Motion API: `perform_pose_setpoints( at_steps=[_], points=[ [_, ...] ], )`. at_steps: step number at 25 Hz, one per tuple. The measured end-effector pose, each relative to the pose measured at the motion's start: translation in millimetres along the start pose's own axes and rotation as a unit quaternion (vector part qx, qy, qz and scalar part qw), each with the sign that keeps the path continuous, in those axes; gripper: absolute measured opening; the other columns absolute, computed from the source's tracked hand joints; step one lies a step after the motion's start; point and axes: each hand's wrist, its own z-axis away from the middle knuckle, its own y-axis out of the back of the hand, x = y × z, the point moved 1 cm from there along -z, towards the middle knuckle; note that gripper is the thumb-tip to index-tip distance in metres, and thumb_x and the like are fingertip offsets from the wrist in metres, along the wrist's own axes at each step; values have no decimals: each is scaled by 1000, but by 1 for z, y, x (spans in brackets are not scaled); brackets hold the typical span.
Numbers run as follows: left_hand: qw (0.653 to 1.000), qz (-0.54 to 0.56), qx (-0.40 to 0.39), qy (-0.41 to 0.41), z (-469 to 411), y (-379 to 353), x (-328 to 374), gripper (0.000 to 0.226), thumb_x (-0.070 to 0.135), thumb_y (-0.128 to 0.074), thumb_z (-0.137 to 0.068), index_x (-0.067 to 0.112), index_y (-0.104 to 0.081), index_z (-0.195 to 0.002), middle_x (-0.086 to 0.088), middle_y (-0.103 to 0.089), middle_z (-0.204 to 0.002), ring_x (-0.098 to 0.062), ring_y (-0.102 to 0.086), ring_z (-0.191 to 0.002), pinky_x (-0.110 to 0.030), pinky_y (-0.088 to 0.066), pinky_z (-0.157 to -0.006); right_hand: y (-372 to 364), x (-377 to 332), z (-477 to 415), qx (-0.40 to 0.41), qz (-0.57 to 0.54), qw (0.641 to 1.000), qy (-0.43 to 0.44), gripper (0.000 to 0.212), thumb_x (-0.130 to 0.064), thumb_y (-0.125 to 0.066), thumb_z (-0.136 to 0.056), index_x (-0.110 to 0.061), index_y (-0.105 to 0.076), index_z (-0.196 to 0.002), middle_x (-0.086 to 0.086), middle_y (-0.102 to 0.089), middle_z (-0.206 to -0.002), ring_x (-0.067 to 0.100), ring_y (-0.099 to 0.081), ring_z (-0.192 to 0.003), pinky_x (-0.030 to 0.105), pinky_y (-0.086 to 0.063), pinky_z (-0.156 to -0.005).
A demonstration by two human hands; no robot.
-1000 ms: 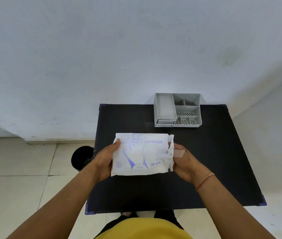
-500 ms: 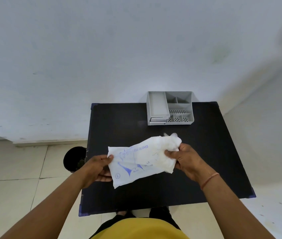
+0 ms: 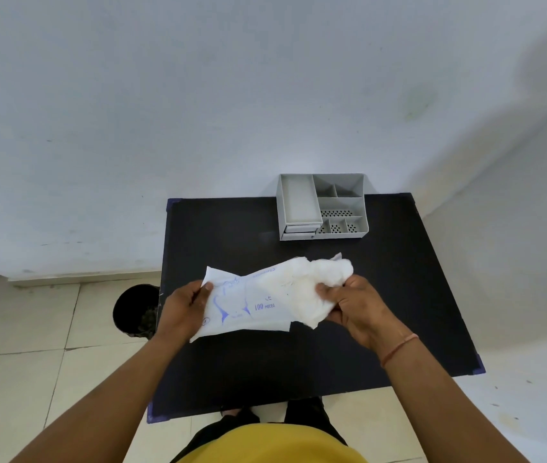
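A white plastic pack of gloves [image 3: 265, 297] with blue print hangs above the black table [image 3: 382, 295], tilted with its right end raised. My left hand [image 3: 183, 307] grips its left end, thumb on top. My right hand [image 3: 354, 304] pinches the crumpled, open right end, where bunched white material [image 3: 329, 272] bulges out.
A grey desk organiser [image 3: 322, 207] with several compartments and a small drawer stands at the table's far edge, against the white wall. A black bin [image 3: 135, 310] sits on the tiled floor left of the table. A wall runs close along the right side.
The pack went from flat and level to tilted, its right end lifted and crumpled in my right hand. More white material now bulges from that end.
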Motion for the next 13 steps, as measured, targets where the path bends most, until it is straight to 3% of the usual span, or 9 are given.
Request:
perform_pose_setpoints(
  at_steps=[4, 8, 13],
  points=[
    [999, -44, 9, -14, -3, -9, -4, 28, 36, -51, -111, 21, -70, -98, -2, -71, -82, -15, -65, -76, -24, -46, -65, -7, 2, -2, 64, -50, 996, -21, 26, 3, -66, -99, -4, -69, -124, 15, -79, -118, 31, -78, -105, 43, -68, -73],
    [997, -3, -26, 69, -9, -12, -7, 31, 40, -52, -110, 24, -74, -96, -3, -72, -85, -17, -64, -78, -28, -45, -65, -9, -3, 3, 41, -48, 998, 12, 26, 0, -66, -100, -5, -71, -125, 14, -79, -121, 29, -78, -108, 40, -67, -74],
    [984, -171, -11, -51, -23, -4, -18, 36, 39, -51, -110, 12, -73, -100, -10, -77, -87, -34, -71, -81, -37, -47, -71, -5, -12, 4, 42, -103, 994, -13, 23, 3, -64, -99, -5, -70, -120, 16, -79, -117, 29, -78, -102, 38, -69, -72]
  ],
)
